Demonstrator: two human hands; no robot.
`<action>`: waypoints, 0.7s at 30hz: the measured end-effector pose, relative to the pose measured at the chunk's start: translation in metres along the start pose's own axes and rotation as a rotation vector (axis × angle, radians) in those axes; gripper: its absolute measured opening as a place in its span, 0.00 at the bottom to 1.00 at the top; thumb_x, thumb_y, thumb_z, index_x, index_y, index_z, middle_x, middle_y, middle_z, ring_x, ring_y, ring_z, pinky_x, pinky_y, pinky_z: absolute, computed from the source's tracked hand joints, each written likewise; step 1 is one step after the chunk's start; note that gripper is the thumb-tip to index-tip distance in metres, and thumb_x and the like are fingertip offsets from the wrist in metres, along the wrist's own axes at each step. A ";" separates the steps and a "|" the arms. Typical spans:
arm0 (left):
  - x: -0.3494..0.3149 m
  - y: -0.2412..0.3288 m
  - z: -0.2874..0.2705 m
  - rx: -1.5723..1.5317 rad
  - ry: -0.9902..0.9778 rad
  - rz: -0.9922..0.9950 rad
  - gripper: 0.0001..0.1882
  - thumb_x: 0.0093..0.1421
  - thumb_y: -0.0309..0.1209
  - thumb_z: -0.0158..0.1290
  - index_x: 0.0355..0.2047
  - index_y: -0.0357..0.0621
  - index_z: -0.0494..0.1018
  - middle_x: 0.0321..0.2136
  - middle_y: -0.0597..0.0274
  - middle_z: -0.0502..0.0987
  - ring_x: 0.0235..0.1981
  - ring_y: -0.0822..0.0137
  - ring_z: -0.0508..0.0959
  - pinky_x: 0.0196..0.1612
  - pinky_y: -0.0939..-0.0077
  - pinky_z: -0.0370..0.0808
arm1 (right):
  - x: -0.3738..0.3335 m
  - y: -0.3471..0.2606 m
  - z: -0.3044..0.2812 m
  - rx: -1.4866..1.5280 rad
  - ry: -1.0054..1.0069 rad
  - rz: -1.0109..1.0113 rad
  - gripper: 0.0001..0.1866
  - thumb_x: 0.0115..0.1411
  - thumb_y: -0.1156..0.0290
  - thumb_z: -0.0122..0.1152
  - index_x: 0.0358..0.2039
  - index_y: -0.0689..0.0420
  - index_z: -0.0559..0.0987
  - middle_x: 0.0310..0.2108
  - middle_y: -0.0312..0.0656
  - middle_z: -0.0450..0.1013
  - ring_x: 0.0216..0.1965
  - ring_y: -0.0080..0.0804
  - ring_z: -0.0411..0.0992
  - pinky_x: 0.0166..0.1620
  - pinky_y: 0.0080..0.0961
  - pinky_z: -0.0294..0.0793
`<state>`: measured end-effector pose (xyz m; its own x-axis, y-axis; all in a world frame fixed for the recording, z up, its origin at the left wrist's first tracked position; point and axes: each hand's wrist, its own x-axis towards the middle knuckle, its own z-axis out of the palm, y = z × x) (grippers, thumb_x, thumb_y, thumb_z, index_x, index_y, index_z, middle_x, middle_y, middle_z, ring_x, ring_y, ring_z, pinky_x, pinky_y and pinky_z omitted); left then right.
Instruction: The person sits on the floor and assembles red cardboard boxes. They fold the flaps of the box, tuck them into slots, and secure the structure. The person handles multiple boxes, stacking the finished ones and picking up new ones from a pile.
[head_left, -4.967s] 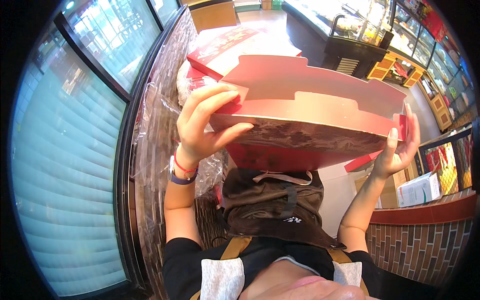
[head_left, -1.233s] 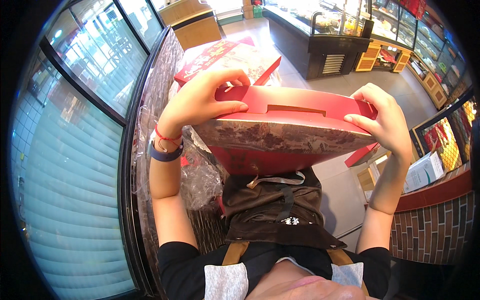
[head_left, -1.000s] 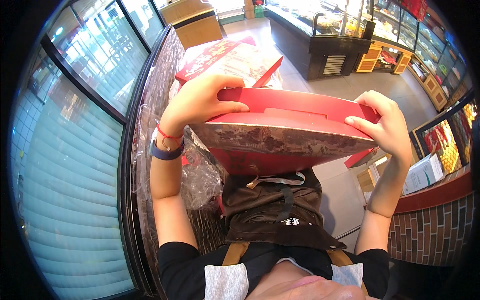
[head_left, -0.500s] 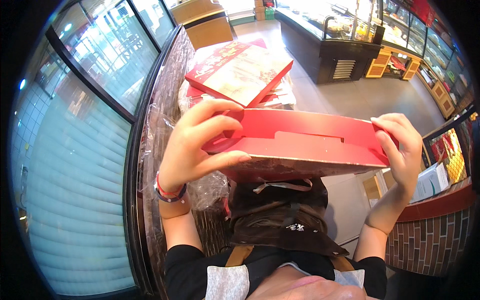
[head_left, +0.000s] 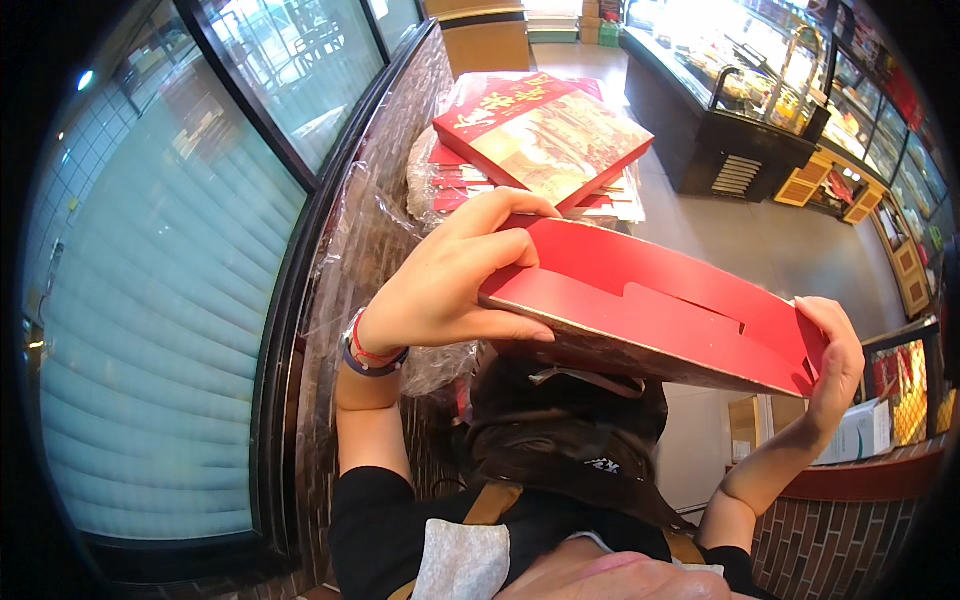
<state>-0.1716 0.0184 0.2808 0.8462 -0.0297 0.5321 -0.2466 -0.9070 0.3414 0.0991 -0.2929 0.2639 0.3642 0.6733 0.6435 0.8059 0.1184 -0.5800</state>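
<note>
A red cardboard box [head_left: 690,325], its inside bare and a slotted flap showing, is held up in front of my chest. My left hand [head_left: 465,275] grips its left end, thumb along the near edge and fingers curled over the inside. At the other end my right hand [head_left: 835,350] is closed round the side, with part of its fingers hidden by the box. Beyond lies a red and gold printed box [head_left: 560,140], flat on top of a stack of red-edged boxes or sheets [head_left: 460,185].
Crumpled clear plastic wrap [head_left: 435,370] lies along the dark ledge beside a window [head_left: 180,330] on the left. A glass display counter [head_left: 740,110] stands at the far right. On a brick-faced counter [head_left: 850,530] near right sits a white box [head_left: 855,435].
The red box has tilted, its right end now lower than its left, with both hands still on it. The whole view has shifted, so the surroundings appear farther right.
</note>
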 end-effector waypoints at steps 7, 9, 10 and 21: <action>-0.002 -0.001 -0.001 -0.136 0.090 -0.013 0.31 0.43 0.37 0.74 0.40 0.38 0.68 0.45 0.52 0.69 0.51 0.53 0.70 0.55 0.66 0.69 | -0.007 0.003 -0.004 0.115 -0.059 0.015 0.31 0.67 0.50 0.44 0.45 0.70 0.78 0.47 0.54 0.73 0.50 0.42 0.71 0.56 0.32 0.65; -0.006 -0.007 0.004 -0.172 0.152 -0.029 0.35 0.42 0.38 0.75 0.44 0.38 0.67 0.45 0.54 0.70 0.49 0.56 0.71 0.54 0.67 0.70 | -0.007 0.001 -0.010 0.047 -0.138 0.013 0.28 0.66 0.53 0.46 0.46 0.70 0.78 0.47 0.54 0.73 0.50 0.42 0.71 0.57 0.33 0.65; -0.009 -0.008 0.006 -0.204 0.181 -0.057 0.35 0.42 0.39 0.75 0.44 0.38 0.67 0.45 0.54 0.70 0.49 0.57 0.72 0.54 0.68 0.70 | -0.006 -0.002 -0.011 0.014 -0.175 0.010 0.27 0.65 0.54 0.48 0.46 0.70 0.78 0.48 0.54 0.73 0.50 0.42 0.71 0.57 0.33 0.65; -0.018 -0.021 0.058 -0.664 0.480 -0.120 0.27 0.51 0.31 0.68 0.46 0.40 0.66 0.46 0.58 0.70 0.49 0.67 0.71 0.54 0.71 0.67 | 0.056 -0.062 0.013 -0.440 -0.477 -0.187 0.21 0.57 0.72 0.57 0.52 0.64 0.75 0.46 0.52 0.73 0.48 0.51 0.71 0.55 0.38 0.67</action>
<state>-0.1539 0.0130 0.2190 0.6275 0.3707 0.6847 -0.5230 -0.4508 0.7234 0.0629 -0.2532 0.3293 0.0360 0.9308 0.3637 0.9872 0.0235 -0.1578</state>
